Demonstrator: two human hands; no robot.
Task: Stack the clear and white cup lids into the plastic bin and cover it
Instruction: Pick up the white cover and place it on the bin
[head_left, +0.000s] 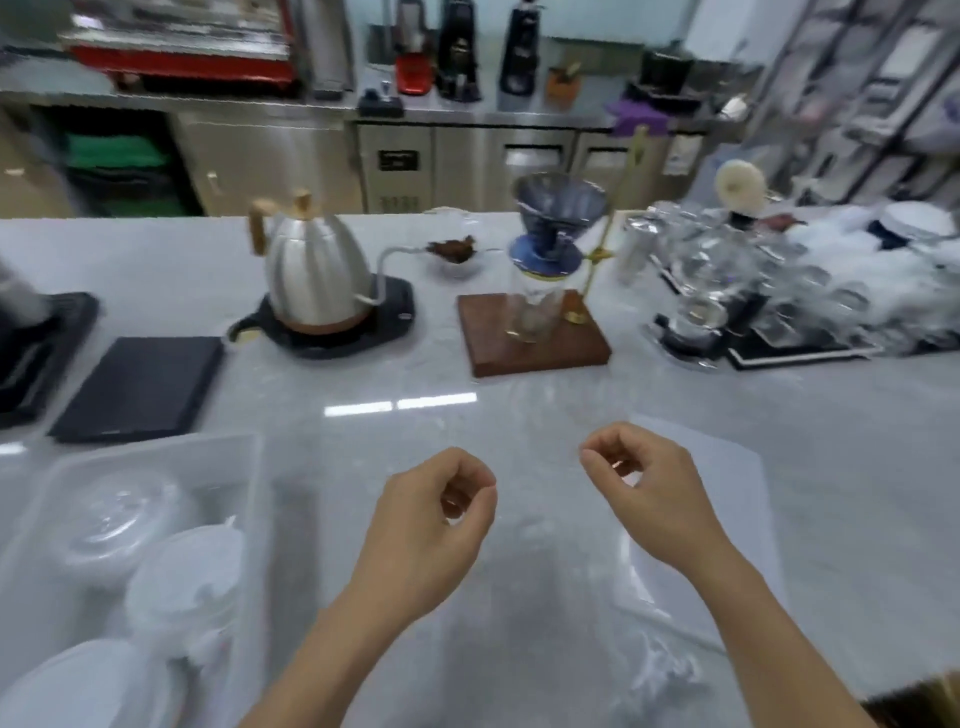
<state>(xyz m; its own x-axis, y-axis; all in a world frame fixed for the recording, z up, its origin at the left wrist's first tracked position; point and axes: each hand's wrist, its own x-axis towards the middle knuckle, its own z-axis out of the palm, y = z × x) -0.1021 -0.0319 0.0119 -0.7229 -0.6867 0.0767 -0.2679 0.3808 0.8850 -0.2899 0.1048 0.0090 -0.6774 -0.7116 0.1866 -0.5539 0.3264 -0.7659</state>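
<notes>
Though blur hides detail, the plastic bin (249, 467) at near left holds clear lids (124, 519) and white lids (187, 577), so stacking looks nearly finished. Both the left hand (431, 525) and right hand (649, 493) hang loosely curled, holding nothing certain. The flat cover (727, 499) lies under the right hand; next it likely needs lifting leftward onto the bin. No writing is legible.

Pale marble desk (519, 395) w/ brew gear: steel gooseneck kettle (311, 270) on black base, center-left; flat black scale (137, 387) left of it. Blue dripper (556, 218) over glass server on wooden stand (535, 335) — center. Small dish of brown grounds (454, 252) between kettle & dripper. Upturned glasses (727, 275) on tray — right.
</notes>
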